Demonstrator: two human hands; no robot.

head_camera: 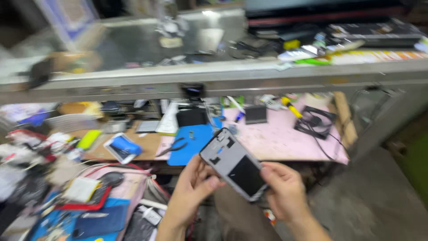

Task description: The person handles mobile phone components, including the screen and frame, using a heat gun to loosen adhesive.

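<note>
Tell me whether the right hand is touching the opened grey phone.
Touching. The head view shows the right hand gripping the lower end of the opened grey phone, fingers over its edge with no gap.

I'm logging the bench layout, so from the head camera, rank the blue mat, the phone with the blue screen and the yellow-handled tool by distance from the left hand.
From the left hand:
1. Blue mat, just above it.
2. Phone with the blue screen, off to the left.
3. Yellow-handled tool, far upper right on the pink mat.
</note>
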